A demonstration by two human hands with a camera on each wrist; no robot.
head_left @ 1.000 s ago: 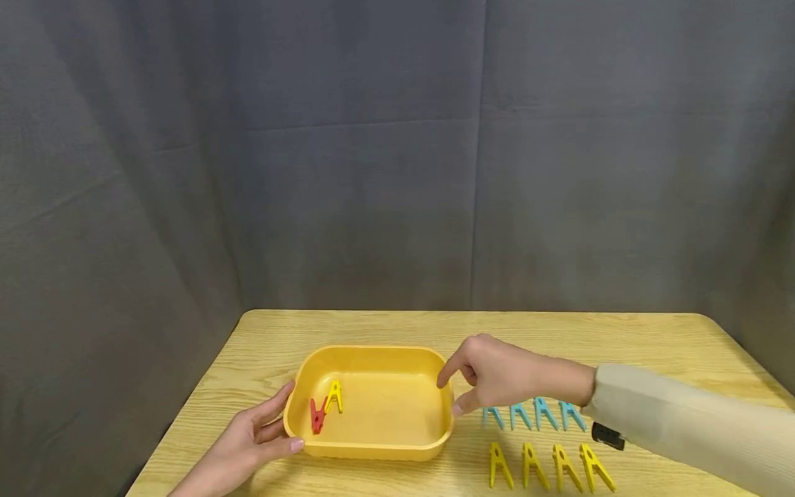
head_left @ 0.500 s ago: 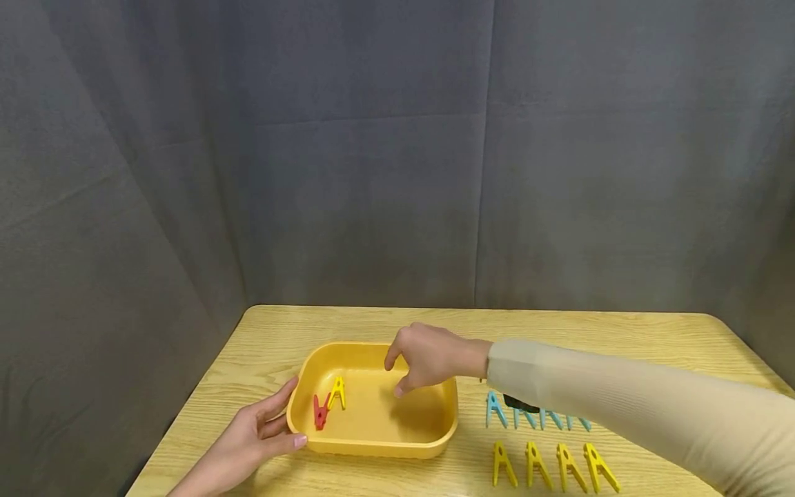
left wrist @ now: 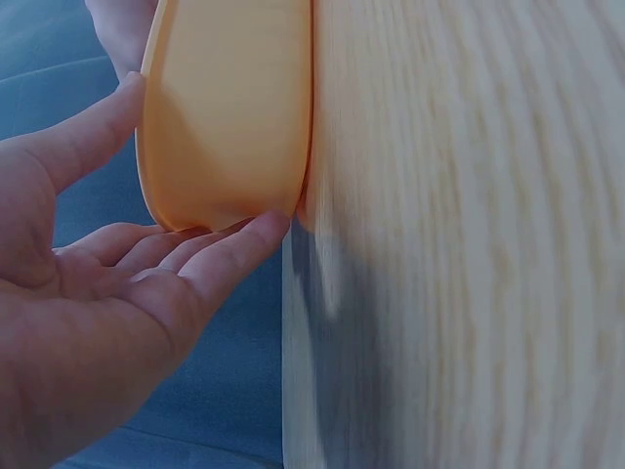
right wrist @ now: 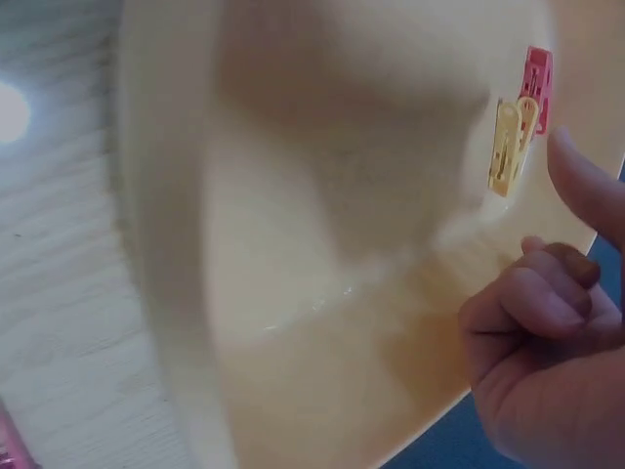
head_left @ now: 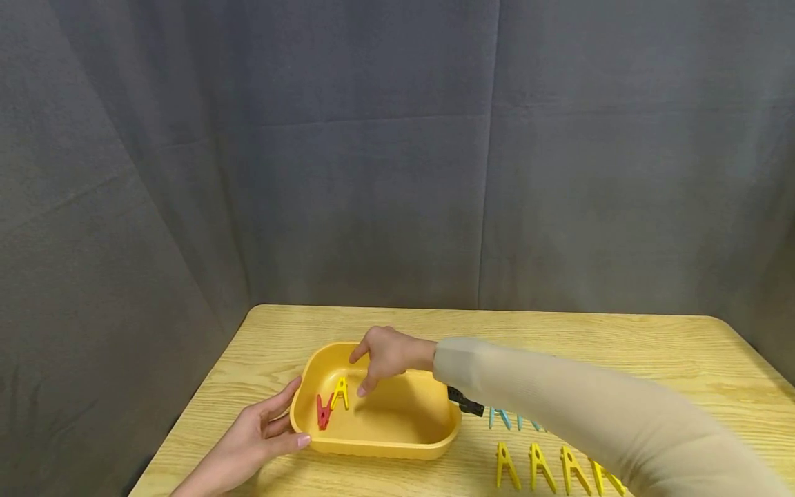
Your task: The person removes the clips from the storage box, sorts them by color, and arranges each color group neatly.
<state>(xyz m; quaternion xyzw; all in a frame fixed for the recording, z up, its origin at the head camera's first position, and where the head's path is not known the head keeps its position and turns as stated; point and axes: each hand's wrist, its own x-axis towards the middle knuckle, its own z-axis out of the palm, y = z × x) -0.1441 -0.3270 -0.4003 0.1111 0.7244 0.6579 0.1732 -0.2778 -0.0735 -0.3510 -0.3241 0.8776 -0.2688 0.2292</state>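
A yellow plastic tub (head_left: 385, 447) stands on the wooden table. Inside its left end lie a red clothespin (head_left: 324, 412) and a yellow clothespin (head_left: 340, 393) touching or nearly touching it. My left hand (head_left: 254, 428) holds the tub's left end, thumb at the near rim; in the left wrist view the fingers (left wrist: 234, 254) lie against its outer wall. Over the tub reaches my right hand (head_left: 388, 357), thumb and index finger spread apart just right of the yellow clothespin, nothing between them. The right wrist view shows its other fingers (right wrist: 527, 303) curled.
Right of the tub, a row of yellow clothespins (head_left: 506, 466) lies near the front. Behind it are light-blue clothespins (head_left: 499, 418), partly hidden by my right sleeve (head_left: 546, 386). A pink piece (right wrist: 12, 445) shows at the corner of the right wrist view. Grey curtain (head_left: 373, 172) hangs behind the table.
My right hand has moved left, from the tub's right rim to over its inside, close to the yellow clothespin. The left hand stays at the tub's left end.
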